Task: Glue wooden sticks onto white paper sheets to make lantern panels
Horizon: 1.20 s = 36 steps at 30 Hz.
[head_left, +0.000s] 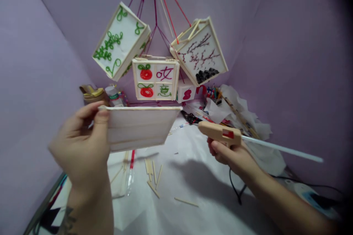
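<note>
My left hand point(85, 136) pinches the left edge of a white paper panel point(140, 128) with thin wooden strips along its edges, holding it tilted above the table. In my right hand point(228, 154) is a tan glue gun point(220, 132), its nozzle pointing left toward the panel but apart from it. A long translucent glue stick point(284, 148) sticks out of the back of the gun. Below, several short wooden sticks point(150, 170) lie loose on the white table cover point(176, 216).
Paper lanterns hang on cords ahead: one with green vines point(113, 46), one with red fruit point(156, 80), one with dark branches point(201, 53). Crumpled white paper point(234, 99) is heaped at the back right. A black cable point(234, 187) trails below my right hand.
</note>
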Each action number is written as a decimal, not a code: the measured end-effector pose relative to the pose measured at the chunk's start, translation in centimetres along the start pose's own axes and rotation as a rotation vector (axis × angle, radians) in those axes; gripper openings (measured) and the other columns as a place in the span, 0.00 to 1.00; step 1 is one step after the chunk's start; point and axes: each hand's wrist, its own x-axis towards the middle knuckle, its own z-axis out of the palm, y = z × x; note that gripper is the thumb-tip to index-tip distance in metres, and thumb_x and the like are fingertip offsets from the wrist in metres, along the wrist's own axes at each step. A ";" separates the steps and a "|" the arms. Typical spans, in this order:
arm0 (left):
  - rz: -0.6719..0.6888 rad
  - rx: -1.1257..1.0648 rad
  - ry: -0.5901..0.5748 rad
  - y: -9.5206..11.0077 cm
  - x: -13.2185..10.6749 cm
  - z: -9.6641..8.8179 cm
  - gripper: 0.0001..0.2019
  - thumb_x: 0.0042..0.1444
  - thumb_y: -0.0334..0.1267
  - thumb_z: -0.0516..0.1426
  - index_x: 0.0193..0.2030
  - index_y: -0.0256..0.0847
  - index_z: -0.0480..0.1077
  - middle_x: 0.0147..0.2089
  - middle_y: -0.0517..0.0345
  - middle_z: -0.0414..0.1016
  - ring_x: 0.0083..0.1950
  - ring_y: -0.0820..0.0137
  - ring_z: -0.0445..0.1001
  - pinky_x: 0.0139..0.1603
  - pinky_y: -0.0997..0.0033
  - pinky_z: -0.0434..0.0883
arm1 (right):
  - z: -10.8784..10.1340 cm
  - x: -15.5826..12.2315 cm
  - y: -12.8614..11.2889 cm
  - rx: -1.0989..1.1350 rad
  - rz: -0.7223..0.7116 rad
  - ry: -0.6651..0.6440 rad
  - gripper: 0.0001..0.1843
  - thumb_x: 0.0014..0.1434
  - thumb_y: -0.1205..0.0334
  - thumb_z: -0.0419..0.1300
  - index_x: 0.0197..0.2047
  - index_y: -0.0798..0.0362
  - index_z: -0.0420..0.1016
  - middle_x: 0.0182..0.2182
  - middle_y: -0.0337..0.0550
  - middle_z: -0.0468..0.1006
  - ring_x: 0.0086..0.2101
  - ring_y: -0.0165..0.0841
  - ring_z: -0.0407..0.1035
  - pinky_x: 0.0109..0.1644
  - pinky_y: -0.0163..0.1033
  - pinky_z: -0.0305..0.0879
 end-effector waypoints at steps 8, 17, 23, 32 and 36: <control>-0.457 -0.638 0.009 -3.1 1.2 2.5 0.15 0.41 0.38 0.70 0.36 0.38 0.76 0.33 0.61 0.76 0.31 0.78 0.72 0.33 0.79 0.72 | 0.0 0.1 -0.8 0.214 -0.224 0.206 0.12 0.53 0.51 0.64 0.33 0.51 0.75 0.23 0.40 0.73 0.24 0.34 0.65 0.25 0.38 0.60; -1.098 -0.854 -0.422 -2.9 -4.2 7.9 0.11 0.42 0.27 0.68 0.31 0.35 0.71 0.29 0.59 0.74 0.29 0.75 0.75 0.33 0.75 0.75 | -1.7 -0.6 -4.5 0.412 -0.506 0.418 0.04 0.53 0.58 0.64 0.32 0.48 0.74 0.26 0.38 0.70 0.25 0.33 0.64 0.28 0.40 0.62; -0.510 -0.790 -0.254 -0.2 -6.4 7.4 0.10 0.51 0.38 0.66 0.39 0.40 0.74 0.33 0.61 0.74 0.31 0.77 0.72 0.33 0.78 0.71 | -2.0 -1.6 -4.9 0.387 -0.608 0.504 0.07 0.52 0.57 0.63 0.33 0.48 0.72 0.30 0.40 0.70 0.25 0.31 0.65 0.27 0.39 0.64; 0.174 -0.369 -0.287 0.7 -12.2 5.5 0.05 0.62 0.36 0.58 0.43 0.42 0.72 0.42 0.54 0.76 0.46 0.67 0.75 0.42 0.68 0.74 | -1.8 -2.7 -5.0 0.461 -0.699 0.384 0.02 0.55 0.61 0.63 0.33 0.49 0.75 0.29 0.36 0.72 0.25 0.28 0.66 0.28 0.38 0.64; 0.200 -0.385 -0.337 -0.8 -13.3 4.5 0.05 0.61 0.32 0.58 0.44 0.43 0.70 0.42 0.55 0.76 0.46 0.68 0.76 0.44 0.65 0.75 | -1.6 -3.2 -4.4 0.403 -0.647 0.289 0.05 0.55 0.57 0.65 0.34 0.48 0.77 0.28 0.38 0.72 0.26 0.30 0.66 0.26 0.37 0.62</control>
